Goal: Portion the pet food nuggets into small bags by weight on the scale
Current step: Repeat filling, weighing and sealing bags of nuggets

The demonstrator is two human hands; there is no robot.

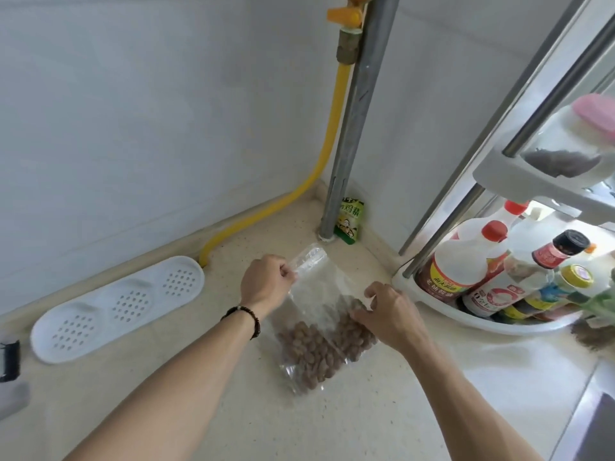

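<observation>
A clear plastic zip bag lies on the beige counter, its lower half filled with brown pet food nuggets. My left hand pinches the bag's top strip at its left end. My right hand grips the bag's right edge, fingers curled over the plastic and partly covering some nuggets. A dark bead bracelet sits on my left wrist. No scale shows in view.
A white perforated tray lies at the left by the wall. A yellow hose and grey pipe run up the corner, with a green seasoning packet at the base. A rack with sauce bottles stands right.
</observation>
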